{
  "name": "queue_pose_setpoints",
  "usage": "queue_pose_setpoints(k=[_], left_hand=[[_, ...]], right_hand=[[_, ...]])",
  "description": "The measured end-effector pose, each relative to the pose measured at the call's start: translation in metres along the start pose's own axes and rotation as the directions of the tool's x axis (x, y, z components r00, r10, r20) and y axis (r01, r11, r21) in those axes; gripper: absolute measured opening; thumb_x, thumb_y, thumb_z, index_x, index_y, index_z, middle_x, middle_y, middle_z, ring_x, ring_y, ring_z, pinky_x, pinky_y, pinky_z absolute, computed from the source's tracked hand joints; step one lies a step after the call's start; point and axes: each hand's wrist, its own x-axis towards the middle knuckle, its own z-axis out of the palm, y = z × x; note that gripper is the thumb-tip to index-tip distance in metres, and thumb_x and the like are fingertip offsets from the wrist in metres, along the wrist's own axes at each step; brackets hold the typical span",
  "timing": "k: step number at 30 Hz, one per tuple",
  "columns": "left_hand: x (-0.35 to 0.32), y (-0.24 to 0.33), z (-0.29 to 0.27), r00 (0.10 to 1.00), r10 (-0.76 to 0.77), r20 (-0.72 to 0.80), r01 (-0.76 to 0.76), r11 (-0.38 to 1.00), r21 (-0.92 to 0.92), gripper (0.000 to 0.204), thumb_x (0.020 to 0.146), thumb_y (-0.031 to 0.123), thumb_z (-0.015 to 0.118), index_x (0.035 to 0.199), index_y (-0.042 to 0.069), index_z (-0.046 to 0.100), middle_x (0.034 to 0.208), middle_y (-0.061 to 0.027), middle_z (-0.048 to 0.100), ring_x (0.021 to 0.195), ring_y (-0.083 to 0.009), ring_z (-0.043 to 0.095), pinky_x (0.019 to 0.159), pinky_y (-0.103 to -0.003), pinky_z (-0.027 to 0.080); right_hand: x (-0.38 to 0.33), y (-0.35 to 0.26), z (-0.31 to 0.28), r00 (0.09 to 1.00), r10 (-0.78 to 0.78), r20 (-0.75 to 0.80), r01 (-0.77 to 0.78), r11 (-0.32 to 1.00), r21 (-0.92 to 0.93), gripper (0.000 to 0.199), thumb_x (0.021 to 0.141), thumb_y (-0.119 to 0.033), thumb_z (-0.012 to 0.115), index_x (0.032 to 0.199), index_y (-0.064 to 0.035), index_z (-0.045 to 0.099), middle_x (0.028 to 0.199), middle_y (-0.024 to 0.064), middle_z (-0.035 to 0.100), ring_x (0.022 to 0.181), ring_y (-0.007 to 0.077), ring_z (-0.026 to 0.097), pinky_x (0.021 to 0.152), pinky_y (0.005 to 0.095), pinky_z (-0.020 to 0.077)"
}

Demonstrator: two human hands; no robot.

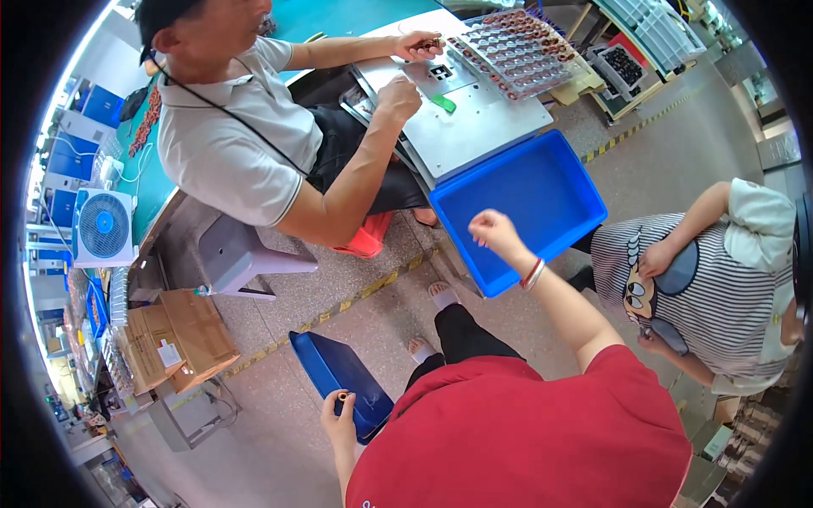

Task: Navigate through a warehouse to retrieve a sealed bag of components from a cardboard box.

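Note:
My left hand (339, 419) is low at my side, gripping the near edge of a shallow dark blue tray (339, 368) that tilts above the floor. A small brown ring-shaped part (341, 395) sits between its fingertips. My right hand (491, 229), with a red and white bracelet at the wrist, is raised in a closed fist over the near-left corner of a large, empty blue plastic bin (542, 178). Whether the fist holds anything is hidden.
A seated person in a white polo (229, 135) works with both hands at a metal plate (483, 110) beside a clear tray of brown coil parts (517, 51). A child in a striped shirt (703, 288) stands right. A grey stool (241, 258), cardboard box (182, 334) and fan (103, 226) are at left.

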Motion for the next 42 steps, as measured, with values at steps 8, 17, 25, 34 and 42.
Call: queue_pose_setpoints(k=[8, 17, 25, 34, 42], left_hand=[[0.008, 0.043, 0.035, 0.989, -0.151, 0.007, 0.151, 0.989, 0.007, 0.012, 0.073, 0.008, 0.066, 0.082, 0.002, 0.060, 0.077, -0.0019, 0.058, 0.074, -0.0098, 0.052, 0.070, -0.022, 0.040], [0.006, 0.054, 0.059, 0.972, -0.234, 0.011, 0.234, 0.972, 0.004, 0.011, 0.073, 0.008, 0.066, 0.081, 0.003, 0.061, 0.076, -0.0008, 0.058, 0.074, -0.0090, 0.052, 0.069, -0.022, 0.040], [-0.006, 0.045, 0.059, 0.967, -0.255, -0.017, 0.254, 0.967, -0.025, 0.012, 0.073, 0.009, 0.066, 0.082, 0.004, 0.061, 0.076, -0.0002, 0.057, 0.075, -0.0090, 0.051, 0.069, -0.022, 0.040], [0.000, 0.051, 0.052, 0.979, -0.202, 0.019, 0.203, 0.976, -0.073, 0.012, 0.073, 0.011, 0.066, 0.082, 0.005, 0.061, 0.077, -0.0003, 0.057, 0.075, -0.0094, 0.051, 0.068, -0.022, 0.040], [-0.003, 0.031, 0.035, 0.996, -0.072, 0.058, 0.075, 0.995, -0.068, 0.012, 0.074, 0.012, 0.066, 0.083, 0.005, 0.061, 0.078, -0.0021, 0.058, 0.075, -0.0103, 0.052, 0.069, -0.023, 0.040]], right_hand=[[0.139, -0.064, -0.058, 0.897, -0.353, -0.265, 0.187, 0.848, -0.496, 0.020, 0.073, -0.022, 0.058, 0.081, -0.0038, 0.061, 0.074, 0.0121, 0.062, 0.071, 0.0269, 0.060, 0.064, 0.0343, 0.0469], [0.242, -0.092, -0.047, 0.884, -0.443, -0.151, 0.102, 0.497, -0.862, 0.035, 0.067, -0.030, 0.067, 0.089, -0.0039, 0.061, 0.089, 0.0180, 0.059, 0.085, 0.0326, 0.056, 0.078, 0.0391, 0.0447], [0.257, -0.085, -0.040, 0.923, -0.331, -0.197, 0.009, 0.529, -0.849, 0.025, 0.068, -0.024, 0.063, 0.083, -0.0037, 0.062, 0.089, 0.0198, 0.060, 0.087, 0.0333, 0.057, 0.075, 0.0403, 0.0461], [0.200, -0.095, -0.044, 0.956, -0.294, -0.005, 0.293, 0.953, 0.080, 0.015, 0.072, -0.006, 0.061, 0.084, 0.0004, 0.054, 0.071, 0.0078, 0.061, 0.060, 0.0126, 0.058, 0.052, 0.0227, 0.0429], [0.105, -0.082, -0.048, 0.975, -0.219, -0.032, 0.221, 0.959, 0.178, 0.011, 0.075, -0.009, 0.063, 0.079, -0.0014, 0.056, 0.063, 0.0000, 0.054, 0.054, 0.0052, 0.046, 0.049, 0.0192, 0.0364]])
